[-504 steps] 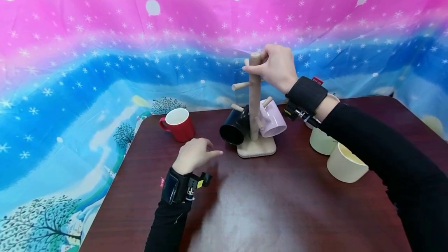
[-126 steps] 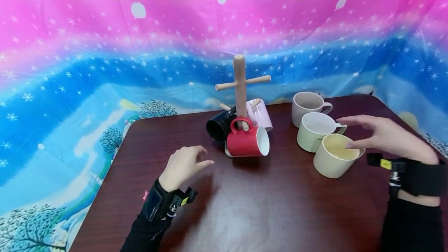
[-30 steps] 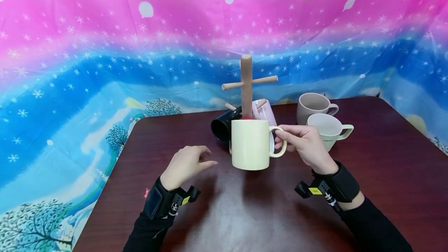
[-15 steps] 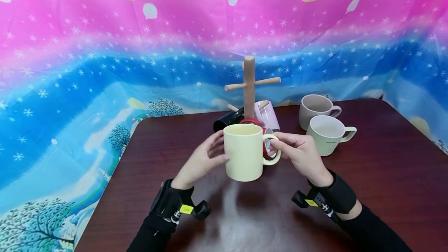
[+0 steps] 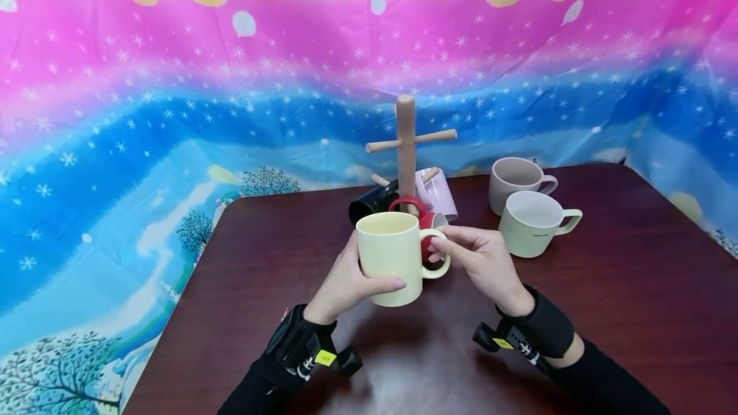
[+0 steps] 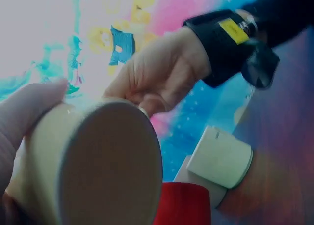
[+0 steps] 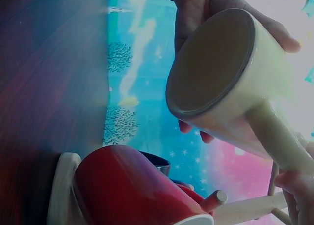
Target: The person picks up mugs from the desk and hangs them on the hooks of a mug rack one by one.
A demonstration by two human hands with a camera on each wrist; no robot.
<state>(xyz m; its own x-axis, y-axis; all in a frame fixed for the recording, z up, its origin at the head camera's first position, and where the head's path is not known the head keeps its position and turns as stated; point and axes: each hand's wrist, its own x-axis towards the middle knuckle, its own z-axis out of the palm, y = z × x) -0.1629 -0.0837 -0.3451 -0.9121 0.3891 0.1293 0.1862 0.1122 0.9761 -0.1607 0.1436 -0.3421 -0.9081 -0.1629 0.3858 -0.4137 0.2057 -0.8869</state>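
Observation:
A pale yellow mug (image 5: pixel 387 268) is held up off the table, upright, between both hands. My left hand (image 5: pixel 344 284) grips its body from the left, thumb across the front. At the handle on the right side, my right hand (image 5: pixel 483 264) pinches with thumb and fingers. The mug's underside faces the right wrist view. Just behind it stands a wooden mug tree (image 5: pixel 406 159); a red mug (image 7: pixel 127 185) hangs on a lower front peg, partly hidden in the head view. A black mug (image 5: pixel 366 207) and a lilac mug (image 5: pixel 439 194) hang behind on other lower pegs.
To the right of the tree, a grey mug (image 5: pixel 513 187) and a pale green mug (image 5: pixel 527 232) stand upright close together, handles pointing right. The two upper pegs in sight bear no mugs. A patterned cloth (image 5: pixel 288 114) hangs behind the dark wooden table (image 5: pixel 623 287).
The yellow mug came from beside the pale green one to in front of the tree, carried by my right hand. My left hand moved in and took its body. Earlier, the red mug went onto the tree.

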